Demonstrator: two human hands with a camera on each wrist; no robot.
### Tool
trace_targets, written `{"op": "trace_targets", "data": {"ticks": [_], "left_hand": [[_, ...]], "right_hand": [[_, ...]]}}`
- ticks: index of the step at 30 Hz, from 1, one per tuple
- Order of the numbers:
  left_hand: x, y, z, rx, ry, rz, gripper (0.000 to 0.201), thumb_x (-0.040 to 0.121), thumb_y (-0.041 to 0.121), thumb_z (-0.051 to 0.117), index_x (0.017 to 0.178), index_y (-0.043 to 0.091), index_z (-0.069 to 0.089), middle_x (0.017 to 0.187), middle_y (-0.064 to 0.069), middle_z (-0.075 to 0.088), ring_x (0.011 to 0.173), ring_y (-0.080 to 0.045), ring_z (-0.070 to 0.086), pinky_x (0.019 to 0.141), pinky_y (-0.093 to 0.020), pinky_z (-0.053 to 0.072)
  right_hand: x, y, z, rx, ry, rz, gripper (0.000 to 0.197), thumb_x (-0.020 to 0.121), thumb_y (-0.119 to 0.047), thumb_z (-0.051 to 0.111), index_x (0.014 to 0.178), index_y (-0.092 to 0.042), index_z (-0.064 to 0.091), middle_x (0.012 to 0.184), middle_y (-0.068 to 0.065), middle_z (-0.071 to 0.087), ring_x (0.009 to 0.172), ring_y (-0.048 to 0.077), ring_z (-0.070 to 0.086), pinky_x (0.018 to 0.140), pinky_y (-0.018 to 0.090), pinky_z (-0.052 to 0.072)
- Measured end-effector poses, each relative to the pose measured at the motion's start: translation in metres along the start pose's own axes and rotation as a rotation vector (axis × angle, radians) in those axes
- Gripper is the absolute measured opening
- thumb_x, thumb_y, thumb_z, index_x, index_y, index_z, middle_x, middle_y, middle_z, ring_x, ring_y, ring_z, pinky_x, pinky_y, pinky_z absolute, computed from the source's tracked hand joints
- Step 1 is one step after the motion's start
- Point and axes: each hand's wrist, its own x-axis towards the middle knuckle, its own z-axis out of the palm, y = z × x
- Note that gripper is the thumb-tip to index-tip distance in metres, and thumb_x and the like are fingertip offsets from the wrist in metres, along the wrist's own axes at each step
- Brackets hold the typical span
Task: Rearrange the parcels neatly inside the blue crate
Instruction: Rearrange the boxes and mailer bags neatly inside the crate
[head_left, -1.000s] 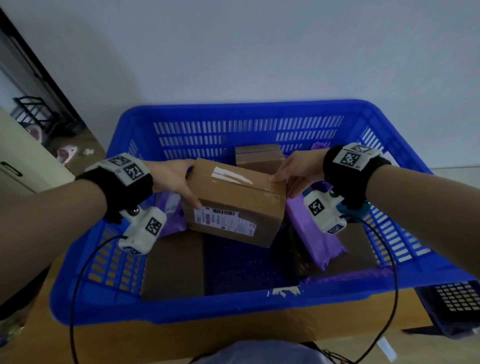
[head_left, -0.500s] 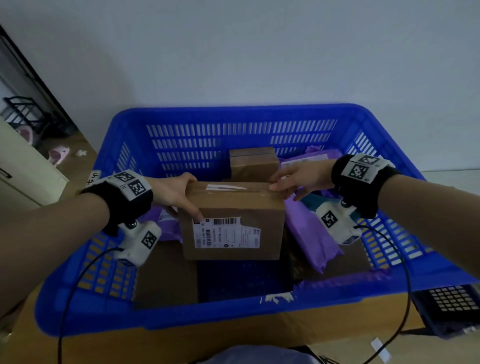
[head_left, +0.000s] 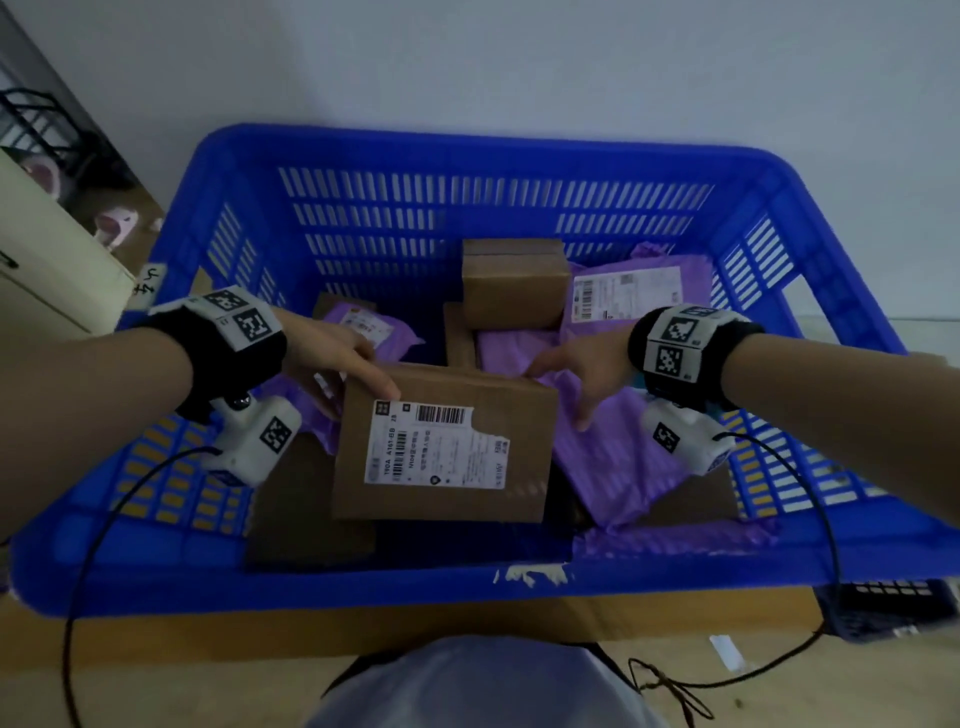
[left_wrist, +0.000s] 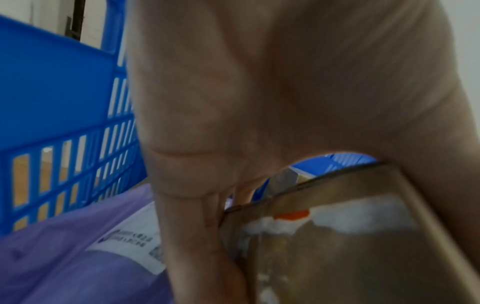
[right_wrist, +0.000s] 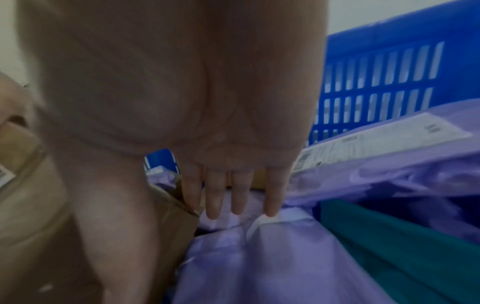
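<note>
Two hands are set on one labelled cardboard box (head_left: 441, 447) near the middle of the blue crate (head_left: 363, 171). It is gripped at its left far corner by the left hand (head_left: 332, 358), thumb on the label face and fingers behind. The right hand (head_left: 587, 364) is laid at the right far corner with fingers straight, holding nothing. The box is judged to be in the course of being placed. Next, a level seat between the purple mailers (head_left: 613, 457) would be called for, label up.
</note>
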Motion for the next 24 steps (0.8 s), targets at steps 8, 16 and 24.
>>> {"op": "trace_targets", "data": {"ticks": [8,16,24], "left_hand": [[0.014,0.001,0.013,-0.005,-0.108,-0.107,0.089,0.037,0.050,0.086,0.112,0.007,0.064,0.111,-0.014,0.070,0.105,-0.026,0.065,0.081,-0.034,0.058],[0.022,0.007,0.024,-0.042,-0.234,-0.160,0.081,0.052,0.047,0.077,0.120,0.007,0.061,0.112,-0.012,0.070,0.102,-0.024,0.067,0.075,-0.031,0.060],[0.031,0.009,0.041,-0.147,-0.169,-0.151,0.045,0.087,0.021,0.063,0.126,0.000,0.056,0.120,-0.016,0.065,0.110,-0.025,0.063,0.094,-0.037,0.053]], "right_hand": [[0.018,0.004,0.015,-0.042,-0.007,-0.025,0.099,0.066,-0.026,0.083,0.147,-0.022,0.027,0.146,0.000,0.041,0.131,0.018,0.042,0.093,0.019,0.032],[0.029,0.007,0.018,-0.002,-0.086,-0.063,0.102,0.058,-0.030,0.088,0.143,-0.021,0.033,0.135,0.001,0.053,0.121,0.019,0.052,0.099,0.029,0.044],[0.031,0.015,0.018,0.141,-0.244,-0.065,0.096,0.065,-0.021,0.084,0.144,-0.027,0.031,0.137,-0.007,0.045,0.122,0.013,0.045,0.098,0.024,0.040]]}}
